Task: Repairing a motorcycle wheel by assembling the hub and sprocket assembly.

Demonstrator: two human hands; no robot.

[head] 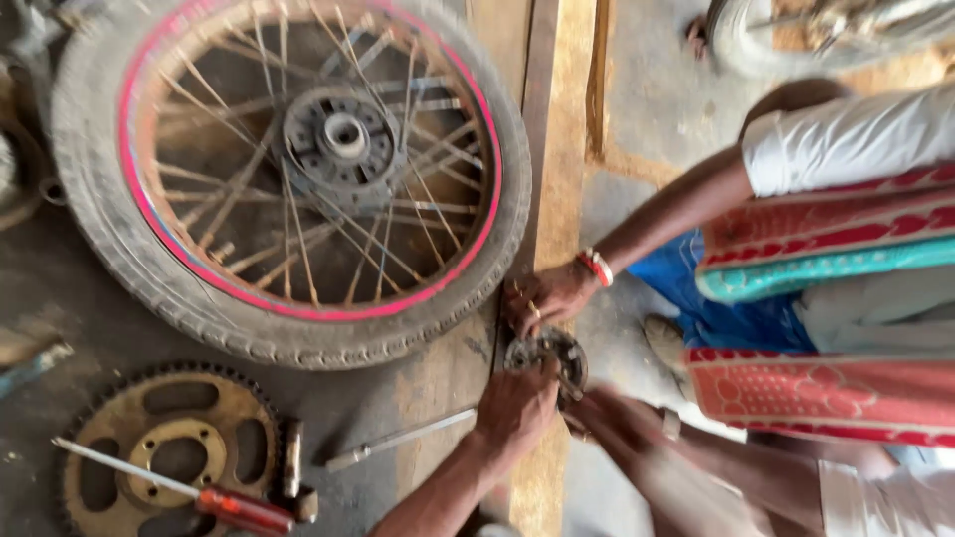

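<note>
Hands (514, 406) (619, 423) grip round metal part (547, 353) (flat on floor, axis up).

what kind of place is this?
Likely a motorcycle repair workshop, working on the floor. A spoked wheel with its tyre lies flat, a toothed sprocket and red-handled screwdriver beside it; hands grip a small round metal part.

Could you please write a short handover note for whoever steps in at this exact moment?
Left hand grips the round metal part on the floor. Right hand is blurred beside it; its grip cannot be told. Another person's hand presses the part from above. The spoked wheel lies flat to the left, with the sprocket, red-handled screwdriver and metal rod nearby. The part is still being worked; how far along cannot be told.
</note>
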